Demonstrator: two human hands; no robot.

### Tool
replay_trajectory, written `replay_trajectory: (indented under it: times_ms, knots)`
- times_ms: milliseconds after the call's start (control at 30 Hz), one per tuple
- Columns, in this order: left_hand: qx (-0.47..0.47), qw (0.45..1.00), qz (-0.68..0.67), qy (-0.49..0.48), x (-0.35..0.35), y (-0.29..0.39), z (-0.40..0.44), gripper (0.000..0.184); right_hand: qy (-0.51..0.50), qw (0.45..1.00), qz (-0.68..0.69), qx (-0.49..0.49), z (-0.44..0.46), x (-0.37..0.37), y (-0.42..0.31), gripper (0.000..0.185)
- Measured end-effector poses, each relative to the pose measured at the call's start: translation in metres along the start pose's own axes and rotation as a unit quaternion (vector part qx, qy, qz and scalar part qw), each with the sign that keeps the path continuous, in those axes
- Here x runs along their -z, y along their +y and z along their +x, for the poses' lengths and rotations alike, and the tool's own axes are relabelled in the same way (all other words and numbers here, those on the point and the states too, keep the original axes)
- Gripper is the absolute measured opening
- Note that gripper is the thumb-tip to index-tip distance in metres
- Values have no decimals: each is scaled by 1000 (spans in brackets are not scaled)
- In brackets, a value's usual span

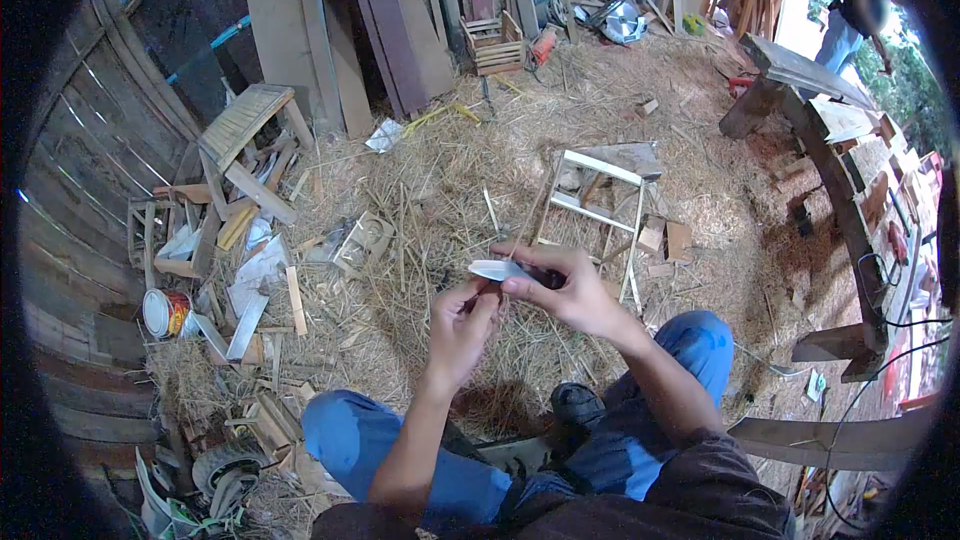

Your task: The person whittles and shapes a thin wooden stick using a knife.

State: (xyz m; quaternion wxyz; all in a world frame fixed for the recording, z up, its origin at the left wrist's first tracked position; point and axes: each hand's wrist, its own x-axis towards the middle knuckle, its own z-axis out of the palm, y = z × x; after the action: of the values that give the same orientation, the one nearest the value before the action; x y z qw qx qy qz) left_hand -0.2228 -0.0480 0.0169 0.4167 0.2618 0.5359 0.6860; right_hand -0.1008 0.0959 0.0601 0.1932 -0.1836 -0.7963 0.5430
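Between my two hands, above the straw-covered floor, is a small flat piece (495, 270) with a pale top and a greyish side; its kind cannot be made out. My left hand (465, 325) pinches it from below at its left end. From the right, my right hand (565, 290) grips it between thumb and fingers, which hide part of it. Just beyond my right hand lies a light wooden frame (600, 165) on the floor. Both of my knees are bent, one on either side of my forearms.
A small slatted stool (245, 125) and scrap wood stand at left, with a paint can (167, 313) nearer me. Boards (385, 30) lean on the back wall beside a wooden crate (495, 43). A long bench (850, 200) with a cable runs along the right; another person (850, 25) stands beyond it.
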Motion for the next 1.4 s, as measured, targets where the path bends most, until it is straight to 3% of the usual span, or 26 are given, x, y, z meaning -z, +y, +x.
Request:
replay_trajectory:
  times_ms: [100,200,300,333,367,433,500,533,633,667,800,900,933,1033,1367,1400]
  knots:
    - [42,998,-41,-37,1,6,-6,11,21,999,-25,34,-1,6,3,48]
    - [74,996,-53,-22,-5,17,-8,13,32,982,-132,131,3,13,21,41]
    - [99,992,-60,-42,-6,27,-8,20,139,986,-26,84,10,11,31,35]
    - [99,993,-62,-32,-8,30,-10,20,162,983,-64,66,15,27,24,31]
    - [100,993,-64,-24,-11,32,-13,19,132,982,-116,66,16,39,19,33]
    - [76,996,-52,-17,-9,26,-12,18,110,989,-50,83,3,19,19,37]
    - [33,999,-20,-13,1,10,-9,18,29,990,-97,99,-7,1,5,40]
    - [62,997,-24,25,1,9,-11,17,24,986,-133,101,-5,-4,3,41]
    - [77,995,-68,-3,5,5,-11,21,4,986,-139,91,0,2,4,41]
    - [69,993,-92,-29,6,1,-11,28,24,984,-118,130,-1,2,5,35]
    - [94,994,-42,-29,-6,21,-19,40,166,979,-101,62,21,43,17,34]
    - [87,995,-42,5,-5,19,-17,33,109,986,-79,94,8,21,21,33]
    - [70,997,-39,5,0,11,-15,30,46,992,-87,75,2,12,5,36]
    - [37,999,-26,8,11,-9,-13,21,14,993,-74,96,1,-13,11,41]
    - [43,998,-44,-25,10,-1,-12,18,-19,983,-157,94,3,9,-8,40]
    - [51,997,-48,-32,8,3,-13,18,13,982,-150,116,5,10,-1,39]
